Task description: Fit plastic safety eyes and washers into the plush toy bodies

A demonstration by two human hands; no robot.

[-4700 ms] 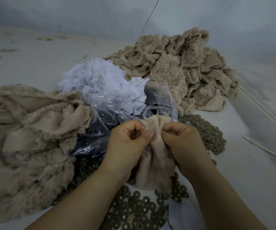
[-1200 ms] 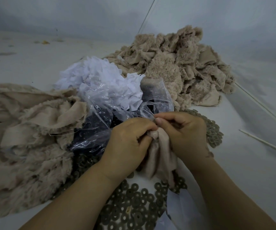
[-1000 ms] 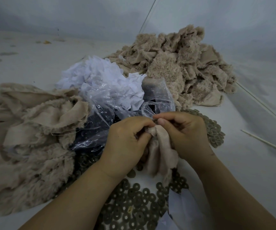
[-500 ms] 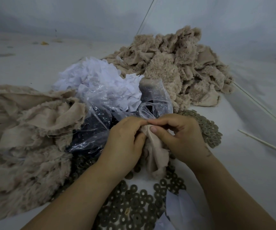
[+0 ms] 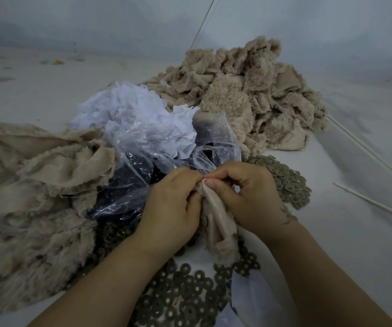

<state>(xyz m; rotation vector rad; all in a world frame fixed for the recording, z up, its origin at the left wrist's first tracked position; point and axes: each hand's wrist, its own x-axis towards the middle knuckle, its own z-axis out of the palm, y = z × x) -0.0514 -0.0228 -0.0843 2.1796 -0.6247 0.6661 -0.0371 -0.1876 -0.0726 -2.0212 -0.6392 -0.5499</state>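
Note:
A beige plush toy body (image 5: 218,223), turned inside out, hangs between my two hands over the table. My left hand (image 5: 173,206) grips its top edge from the left with curled fingers. My right hand (image 5: 247,192) pinches the same edge from the right, thumb pressed on the fabric. Whatever sits between the fingertips is hidden. Many round olive washers (image 5: 185,296) lie scattered below my hands, and more washers (image 5: 287,182) are heaped to the right. A clear plastic bag (image 5: 129,182) with dark contents lies just behind my left hand.
A pile of beige plush bodies (image 5: 244,95) rises at the back right and another beige pile (image 5: 30,192) spreads on the left. Crumpled white paper (image 5: 138,114) sits behind the bag. A thin white stick (image 5: 374,204) lies on the table at the right.
Both hands have stayed together on the plush body's top edge. My right thumb has slid over the fabric toward the left hand, and the body has bunched slightly lower.

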